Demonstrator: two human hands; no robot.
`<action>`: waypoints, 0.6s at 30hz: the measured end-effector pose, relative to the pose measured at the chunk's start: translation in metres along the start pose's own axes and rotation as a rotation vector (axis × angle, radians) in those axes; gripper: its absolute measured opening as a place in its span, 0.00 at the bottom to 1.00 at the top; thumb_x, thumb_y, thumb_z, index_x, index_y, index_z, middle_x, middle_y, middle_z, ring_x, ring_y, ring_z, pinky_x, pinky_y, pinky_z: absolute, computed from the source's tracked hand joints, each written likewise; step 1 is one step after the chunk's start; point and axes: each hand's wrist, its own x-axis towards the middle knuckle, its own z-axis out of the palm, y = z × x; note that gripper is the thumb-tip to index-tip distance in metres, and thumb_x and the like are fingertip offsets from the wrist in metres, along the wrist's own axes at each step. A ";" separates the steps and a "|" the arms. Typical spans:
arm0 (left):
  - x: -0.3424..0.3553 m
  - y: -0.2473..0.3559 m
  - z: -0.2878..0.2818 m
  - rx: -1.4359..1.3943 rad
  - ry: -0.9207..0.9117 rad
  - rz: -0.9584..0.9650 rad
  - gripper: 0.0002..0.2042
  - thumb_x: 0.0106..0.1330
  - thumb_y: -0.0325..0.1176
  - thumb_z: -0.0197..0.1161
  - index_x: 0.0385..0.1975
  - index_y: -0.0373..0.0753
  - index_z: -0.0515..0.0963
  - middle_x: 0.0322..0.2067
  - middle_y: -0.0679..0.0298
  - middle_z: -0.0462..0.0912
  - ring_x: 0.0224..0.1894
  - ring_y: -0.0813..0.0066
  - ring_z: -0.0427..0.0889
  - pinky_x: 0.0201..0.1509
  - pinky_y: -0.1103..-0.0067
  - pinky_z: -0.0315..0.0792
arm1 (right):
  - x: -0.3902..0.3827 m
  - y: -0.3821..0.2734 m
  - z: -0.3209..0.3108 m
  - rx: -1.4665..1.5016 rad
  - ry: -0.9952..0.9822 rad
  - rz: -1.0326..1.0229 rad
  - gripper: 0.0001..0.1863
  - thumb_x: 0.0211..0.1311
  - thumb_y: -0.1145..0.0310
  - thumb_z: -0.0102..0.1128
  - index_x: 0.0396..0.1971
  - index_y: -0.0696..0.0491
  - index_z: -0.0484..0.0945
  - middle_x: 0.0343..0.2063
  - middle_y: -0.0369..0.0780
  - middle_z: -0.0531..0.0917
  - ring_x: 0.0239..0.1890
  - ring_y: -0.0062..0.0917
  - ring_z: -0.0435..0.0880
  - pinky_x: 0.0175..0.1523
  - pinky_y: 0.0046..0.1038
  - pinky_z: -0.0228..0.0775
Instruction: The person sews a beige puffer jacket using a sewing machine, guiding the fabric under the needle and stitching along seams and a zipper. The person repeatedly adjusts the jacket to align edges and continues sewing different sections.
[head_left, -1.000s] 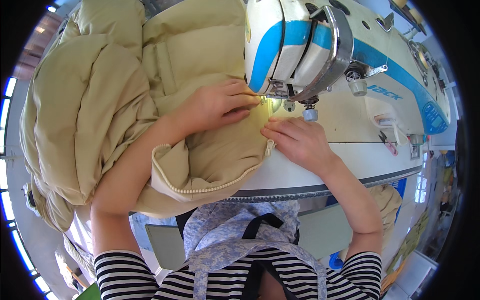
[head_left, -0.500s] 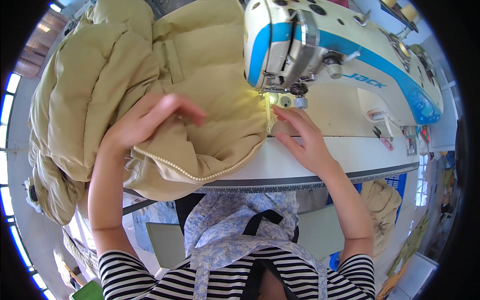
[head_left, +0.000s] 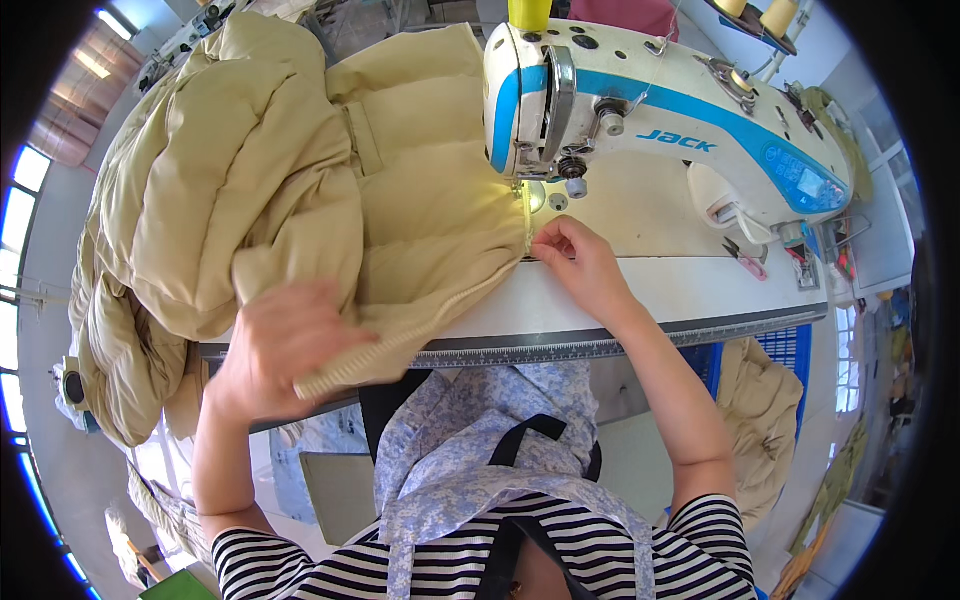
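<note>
At the sewing machine [head_left: 640,120], right hand [head_left: 580,262] pinches the beige puffer jacket's [head_left: 330,200] zipper edge [head_left: 400,335] at the needle; blurred left hand [head_left: 280,345] grips the tape lower down, seemingly aligning it for stitching.

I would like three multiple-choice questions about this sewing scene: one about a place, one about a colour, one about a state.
1. Where is the right hand?
A. On the lap
B. At the jacket edge just below the needle
C. On top of the machine

2. What colour is the padded jacket?
A. Beige
B. Red
C. Black

3. What is the left hand doing?
A. Hanging free of the fabric
B. Resting on the machine
C. Gripping the jacket's zipper edge at the table front

Answers: 1 B, the fingers pinch the seam in front of the sewing machine head. 2 A, the whole garment is pale tan. 3 C, the hand is blurred but closed over the zipper edge.
</note>
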 end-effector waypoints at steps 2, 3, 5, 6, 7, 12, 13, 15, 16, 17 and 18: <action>0.004 0.026 0.008 0.114 0.024 0.144 0.20 0.51 0.37 0.66 0.45 0.39 0.83 0.24 0.69 0.79 0.24 0.71 0.81 0.26 0.75 0.73 | 0.003 -0.003 0.000 0.011 0.007 -0.005 0.07 0.64 0.71 0.65 0.37 0.58 0.79 0.33 0.40 0.84 0.36 0.28 0.84 0.45 0.28 0.76; 0.004 0.043 0.023 0.127 0.034 0.162 0.20 0.52 0.35 0.65 0.47 0.39 0.82 0.23 0.72 0.76 0.24 0.76 0.78 0.25 0.78 0.70 | 0.005 -0.005 0.000 0.020 0.001 -0.016 0.07 0.65 0.71 0.65 0.38 0.58 0.79 0.34 0.39 0.85 0.37 0.25 0.84 0.46 0.26 0.75; 0.002 0.062 0.052 0.292 -0.148 0.264 0.15 0.55 0.33 0.62 0.42 0.37 0.80 0.21 0.74 0.69 0.24 0.80 0.74 0.28 0.80 0.66 | 0.009 -0.006 0.001 -0.083 0.053 -0.059 0.07 0.65 0.71 0.64 0.38 0.58 0.79 0.34 0.40 0.85 0.37 0.27 0.84 0.46 0.27 0.75; -0.001 0.065 0.069 0.303 -0.158 0.287 0.14 0.56 0.33 0.62 0.41 0.36 0.80 0.22 0.72 0.70 0.24 0.79 0.74 0.29 0.79 0.66 | 0.010 -0.006 0.001 -0.125 0.085 -0.105 0.07 0.65 0.71 0.64 0.38 0.58 0.79 0.33 0.40 0.85 0.37 0.27 0.84 0.46 0.28 0.75; -0.004 0.067 0.084 0.301 -0.197 0.315 0.13 0.57 0.34 0.61 0.40 0.35 0.80 0.22 0.71 0.72 0.24 0.78 0.75 0.30 0.79 0.67 | 0.011 -0.005 0.002 -0.157 0.070 -0.085 0.07 0.65 0.71 0.64 0.38 0.58 0.79 0.33 0.40 0.84 0.36 0.28 0.83 0.45 0.29 0.75; -0.018 0.063 0.129 0.209 -0.148 0.283 0.15 0.55 0.31 0.62 0.42 0.34 0.81 0.22 0.72 0.74 0.25 0.79 0.76 0.29 0.80 0.68 | 0.013 0.002 0.006 -0.318 0.143 -0.118 0.07 0.63 0.72 0.64 0.36 0.59 0.78 0.34 0.43 0.84 0.36 0.33 0.83 0.43 0.33 0.75; -0.018 0.062 0.131 0.202 -0.138 0.281 0.15 0.55 0.31 0.62 0.42 0.34 0.81 0.22 0.71 0.74 0.25 0.78 0.77 0.29 0.79 0.68 | 0.015 0.004 0.007 -0.329 0.147 -0.128 0.07 0.62 0.72 0.64 0.35 0.59 0.78 0.34 0.43 0.84 0.36 0.34 0.84 0.42 0.34 0.75; -0.018 0.061 0.134 0.184 -0.127 0.286 0.15 0.55 0.31 0.62 0.42 0.33 0.81 0.22 0.71 0.75 0.25 0.78 0.77 0.28 0.79 0.68 | 0.021 0.009 0.008 -0.364 0.161 -0.127 0.06 0.62 0.72 0.64 0.34 0.59 0.79 0.33 0.44 0.85 0.36 0.37 0.84 0.42 0.36 0.75; -0.018 0.061 0.135 0.171 -0.127 0.293 0.15 0.55 0.32 0.62 0.42 0.33 0.81 0.22 0.71 0.75 0.25 0.78 0.77 0.28 0.78 0.68 | 0.026 0.014 0.009 -0.391 0.195 -0.159 0.06 0.62 0.72 0.64 0.34 0.59 0.79 0.32 0.45 0.85 0.36 0.39 0.84 0.41 0.37 0.75; -0.018 0.061 0.136 0.159 -0.126 0.302 0.15 0.56 0.32 0.62 0.42 0.33 0.81 0.22 0.71 0.75 0.25 0.77 0.77 0.28 0.78 0.68 | 0.032 0.019 0.010 -0.420 0.231 -0.196 0.06 0.62 0.72 0.63 0.33 0.59 0.79 0.32 0.46 0.85 0.36 0.40 0.84 0.41 0.38 0.75; -0.019 0.060 0.138 0.151 -0.131 0.299 0.15 0.56 0.32 0.62 0.42 0.33 0.81 0.22 0.70 0.76 0.24 0.77 0.78 0.27 0.78 0.68 | 0.041 0.027 0.012 -0.440 0.275 -0.273 0.06 0.62 0.72 0.63 0.33 0.59 0.79 0.31 0.46 0.85 0.36 0.42 0.84 0.41 0.39 0.75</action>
